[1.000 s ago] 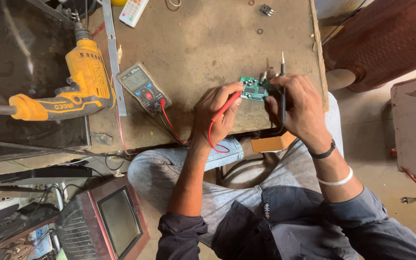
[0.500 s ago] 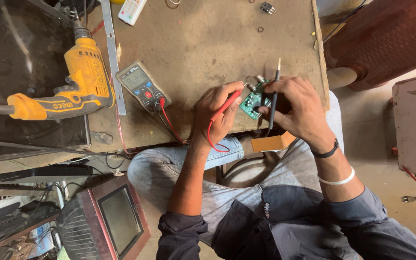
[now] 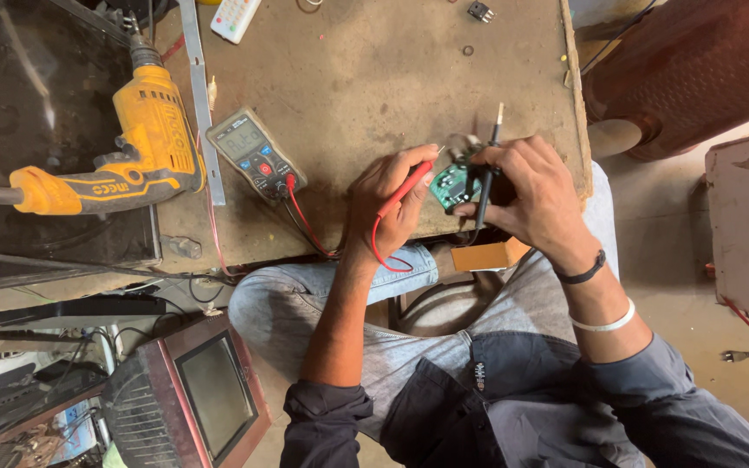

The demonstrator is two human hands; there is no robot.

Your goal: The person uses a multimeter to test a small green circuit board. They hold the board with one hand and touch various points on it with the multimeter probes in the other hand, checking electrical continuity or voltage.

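Observation:
My left hand [image 3: 387, 201] pinches a red multimeter probe [image 3: 406, 186], its tip pointed at a small green circuit board [image 3: 449, 185]. My right hand [image 3: 530, 195] grips that board together with a black probe [image 3: 487, 178] that stands up past my fingers. Both hands hover over the near edge of the worn brown workbench [image 3: 374, 78]. Red and black leads run left to a grey multimeter [image 3: 255, 154] lying on the bench.
A yellow power drill [image 3: 132, 143] rests at the bench's left side beside a metal strip [image 3: 201, 95]. A white remote [image 3: 234, 17] and a small black part [image 3: 480, 11] lie at the far edge. An old small television [image 3: 192, 399] sits on the floor lower left.
The green board has tilted and turned in my right hand, and the black probe has shifted slightly against it. My left hand has kept the red probe near the board.

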